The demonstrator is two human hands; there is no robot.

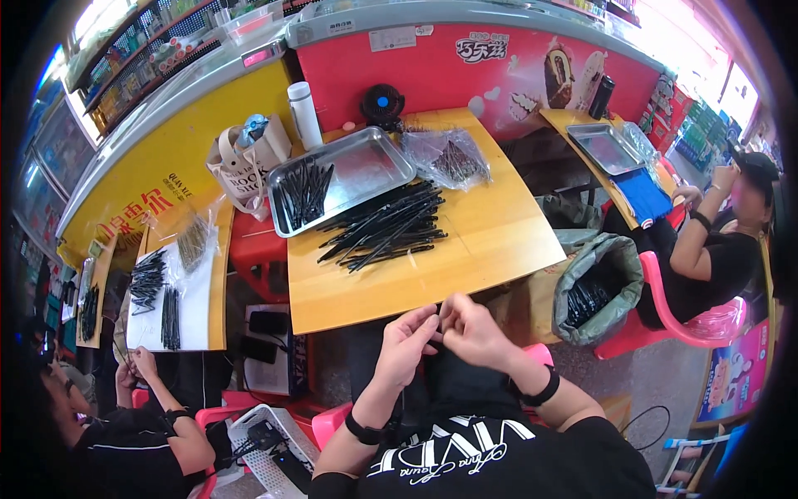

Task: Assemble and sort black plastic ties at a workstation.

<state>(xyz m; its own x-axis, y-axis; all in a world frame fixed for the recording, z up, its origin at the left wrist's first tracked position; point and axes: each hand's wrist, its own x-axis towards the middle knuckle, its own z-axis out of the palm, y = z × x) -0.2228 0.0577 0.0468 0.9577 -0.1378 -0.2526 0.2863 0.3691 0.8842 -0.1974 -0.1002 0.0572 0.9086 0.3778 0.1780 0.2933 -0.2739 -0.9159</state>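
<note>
My left hand (406, 343) and my right hand (474, 331) meet just off the front edge of the wooden table (507, 249), above my lap. The fingers of both are pinched and bent inward; whatever they hold, if anything, blends into my black clothing. Beyond them on the table lies a loose pile of thin black strips (391, 224). A metal tray (366, 166) behind the pile carries another bundle of black strips (303, 191) at its left end. Beside the tray sits a clear plastic bag (453, 158) of thin brownish pieces.
A small black fan (383, 104) and a white bottle (305, 116) stand behind the tray. At right, a green sack (628, 258) holds black material. Co-workers sit at tables on both sides. A white basket (270, 449) is at lower left, near a red stool (258, 249).
</note>
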